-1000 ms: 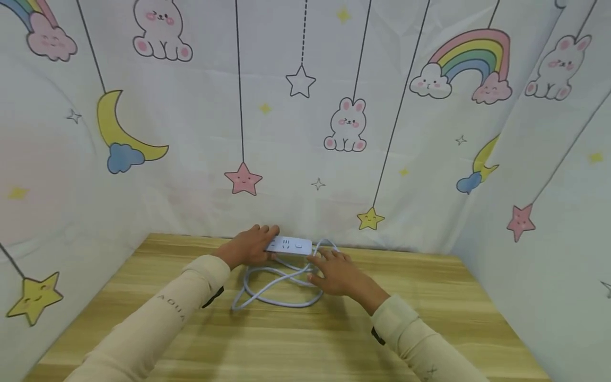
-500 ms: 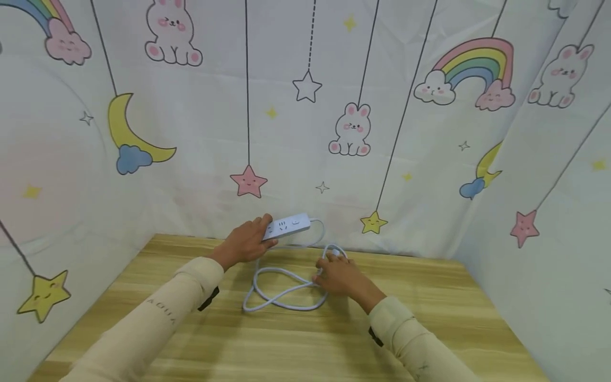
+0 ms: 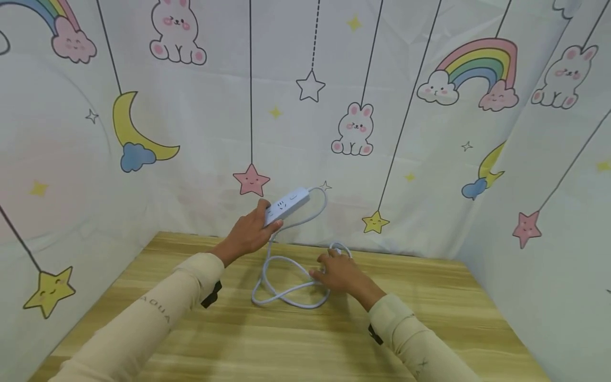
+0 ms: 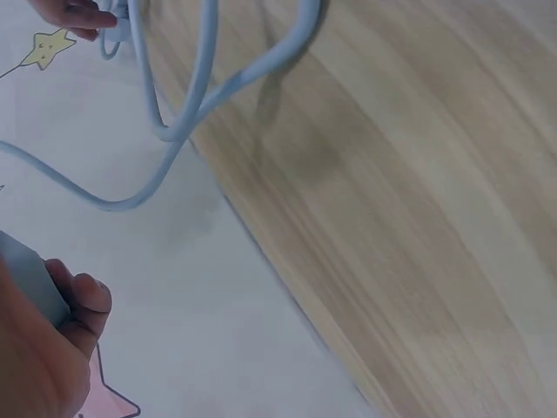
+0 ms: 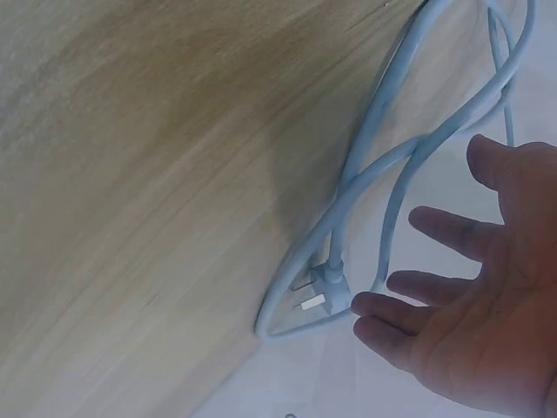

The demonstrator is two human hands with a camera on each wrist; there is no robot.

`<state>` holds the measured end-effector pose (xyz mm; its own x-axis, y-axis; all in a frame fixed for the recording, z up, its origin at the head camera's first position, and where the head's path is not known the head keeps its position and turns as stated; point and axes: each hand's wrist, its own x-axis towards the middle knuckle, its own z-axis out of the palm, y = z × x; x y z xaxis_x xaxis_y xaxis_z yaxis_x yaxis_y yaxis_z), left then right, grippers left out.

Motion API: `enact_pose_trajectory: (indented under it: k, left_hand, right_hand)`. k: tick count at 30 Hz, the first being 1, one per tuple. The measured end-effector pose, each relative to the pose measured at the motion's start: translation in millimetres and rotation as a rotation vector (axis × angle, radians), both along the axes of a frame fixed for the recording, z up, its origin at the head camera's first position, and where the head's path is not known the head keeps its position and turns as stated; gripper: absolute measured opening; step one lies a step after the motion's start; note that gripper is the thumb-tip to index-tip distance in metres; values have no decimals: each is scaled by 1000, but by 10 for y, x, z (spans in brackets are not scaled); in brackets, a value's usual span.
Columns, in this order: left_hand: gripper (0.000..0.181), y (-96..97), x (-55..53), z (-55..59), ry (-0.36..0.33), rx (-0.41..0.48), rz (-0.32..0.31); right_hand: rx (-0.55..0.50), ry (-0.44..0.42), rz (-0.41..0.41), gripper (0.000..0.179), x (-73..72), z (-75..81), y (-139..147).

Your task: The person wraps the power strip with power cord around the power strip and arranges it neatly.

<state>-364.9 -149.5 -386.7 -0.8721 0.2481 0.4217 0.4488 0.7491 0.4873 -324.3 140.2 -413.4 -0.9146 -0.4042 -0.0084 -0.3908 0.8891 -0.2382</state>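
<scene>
My left hand (image 3: 245, 234) grips one end of a white power strip (image 3: 288, 206), holding it tilted above the back of the table, its far end raised. In the left wrist view only a corner of the strip (image 4: 33, 280) shows, with fingers curled round it. From its raised end a pale cord (image 3: 325, 204) arcs down to loose loops on the tabletop. My right hand (image 3: 340, 273) is over the right side of those loops. In the right wrist view its fingers are spread and nearly straight, near the plug (image 5: 331, 287), whose prongs show.
The wood-grain table (image 3: 267, 350) ends at the back against a white printed cloth (image 3: 296, 143) with stars, moons, rabbits and rainbows. More of this cloth stands on the left and right sides.
My left hand has lifted the power strip off the table and tilted it upward, drawing part of the cord up. The right hand has shifted slightly and stays near the cord's right side.
</scene>
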Motion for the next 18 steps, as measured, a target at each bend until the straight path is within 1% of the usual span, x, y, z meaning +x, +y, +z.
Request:
enact_pose_trajectory:
  k: [2,4,7,9,10,12,15,17,18]
  left_hand:
    - [57,7,-4,75,-8,44,19]
    - [58,23,-13,167,-13,72,29]
    - [61,58,-31,317,-5,77,31]
    - [62,83,-45,407,8,63,18]
    - [63,96,-54,443,14,53,6]
    - [63,120,-66,500,20,33,-20]
    - [63,154,-64,547,3,3,-57]
    - [63,176,-43,553,-17,-10,-81]
    - [63,188,-33,547,-24,-11,-93]
  right_hand:
    - [-24,-4,2,56,-10,-1,2]
    - [-47,13,13,56,-36,-6,8]
    - [-69,46,34,59,-84,22,16]
    - [-122,44,36,62,-115,71,21]
    - [-167,35,32,65,-133,106,23]
    - [-298,9,13,70,-165,188,21]
    - [-565,-31,-18,78,-225,316,0]
    - [-756,-67,-33,81,-272,392,-27]
    - [-853,-99,-42,82,-292,428,-48]
